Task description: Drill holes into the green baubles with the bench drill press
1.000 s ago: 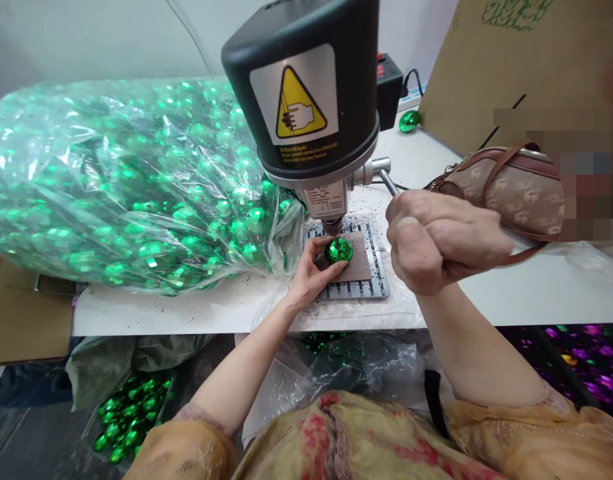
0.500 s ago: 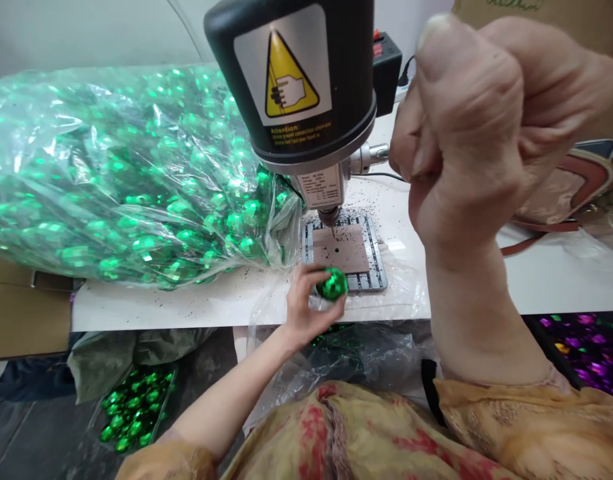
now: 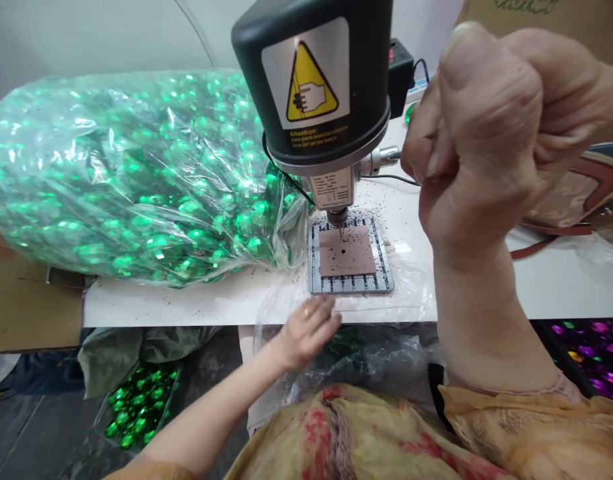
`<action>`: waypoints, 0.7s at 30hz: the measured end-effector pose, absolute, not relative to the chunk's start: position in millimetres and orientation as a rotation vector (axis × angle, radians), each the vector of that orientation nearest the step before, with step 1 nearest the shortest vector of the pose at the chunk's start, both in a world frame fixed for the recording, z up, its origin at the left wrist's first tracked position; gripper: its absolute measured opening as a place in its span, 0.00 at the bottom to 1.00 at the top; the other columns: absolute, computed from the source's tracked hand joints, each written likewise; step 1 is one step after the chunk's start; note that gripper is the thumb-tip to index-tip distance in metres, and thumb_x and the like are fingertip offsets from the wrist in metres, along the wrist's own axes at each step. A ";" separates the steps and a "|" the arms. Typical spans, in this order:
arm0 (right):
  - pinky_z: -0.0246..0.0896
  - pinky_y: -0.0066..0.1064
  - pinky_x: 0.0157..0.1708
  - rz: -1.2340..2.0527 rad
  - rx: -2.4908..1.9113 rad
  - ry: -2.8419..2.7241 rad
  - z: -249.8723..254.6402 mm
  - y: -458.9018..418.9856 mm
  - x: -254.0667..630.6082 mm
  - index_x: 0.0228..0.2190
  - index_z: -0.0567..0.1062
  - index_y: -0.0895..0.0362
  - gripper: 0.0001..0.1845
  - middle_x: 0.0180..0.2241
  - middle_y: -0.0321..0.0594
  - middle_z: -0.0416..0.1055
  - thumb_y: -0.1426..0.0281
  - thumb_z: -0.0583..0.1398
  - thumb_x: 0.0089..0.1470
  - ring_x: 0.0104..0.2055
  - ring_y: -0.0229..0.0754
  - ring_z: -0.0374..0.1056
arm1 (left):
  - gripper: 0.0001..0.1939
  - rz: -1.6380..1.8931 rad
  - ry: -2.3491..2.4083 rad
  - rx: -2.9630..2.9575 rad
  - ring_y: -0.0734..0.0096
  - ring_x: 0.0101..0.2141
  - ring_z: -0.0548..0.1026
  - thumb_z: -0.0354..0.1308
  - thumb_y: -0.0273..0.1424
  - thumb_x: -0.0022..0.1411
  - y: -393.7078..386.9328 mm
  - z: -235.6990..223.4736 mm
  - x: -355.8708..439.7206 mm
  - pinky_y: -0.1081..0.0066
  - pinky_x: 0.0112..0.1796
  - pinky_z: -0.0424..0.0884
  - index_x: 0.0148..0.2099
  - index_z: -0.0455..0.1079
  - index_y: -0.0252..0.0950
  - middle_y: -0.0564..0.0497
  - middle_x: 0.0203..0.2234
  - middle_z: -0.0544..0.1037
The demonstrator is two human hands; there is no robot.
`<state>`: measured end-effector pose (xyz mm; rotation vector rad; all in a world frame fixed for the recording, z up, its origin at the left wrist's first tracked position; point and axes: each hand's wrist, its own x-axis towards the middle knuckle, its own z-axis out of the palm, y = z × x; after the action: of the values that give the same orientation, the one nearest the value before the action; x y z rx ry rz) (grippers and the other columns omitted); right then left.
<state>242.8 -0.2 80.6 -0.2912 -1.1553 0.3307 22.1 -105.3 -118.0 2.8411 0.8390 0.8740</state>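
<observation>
bench drill [image 3: 311,87] on a white surface [image 3: 226,307]: right hand [image 3: 479,133] clenched shut around the feed lever [image 3: 386,159] that works the spindle, left hand [image 3: 306,332] open and empty, held clear of the bit [image 3: 341,233] above the slotted drill plate [image 3: 350,285].

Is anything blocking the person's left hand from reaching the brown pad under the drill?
Nothing visible stands in the way. Between the left hand and the brown pad lie only a plastic sheet and the low edge of the metal plate.
</observation>
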 end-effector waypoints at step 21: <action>0.37 0.30 0.22 0.345 -0.315 -1.178 75.5 -3.5 246.8 0.14 0.55 0.57 0.29 0.14 0.29 0.48 0.63 0.63 0.56 0.17 0.25 0.49 | 0.17 -0.710 1.864 2.520 0.43 0.44 0.78 0.51 0.19 0.58 25.9 -45.5 34.1 0.56 0.40 0.72 0.50 0.70 0.23 0.26 0.41 0.77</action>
<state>246.8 -3.5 75.5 -0.3151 -1.1779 0.3445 34.1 25.9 -45.5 2.5201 1.8644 -0.7100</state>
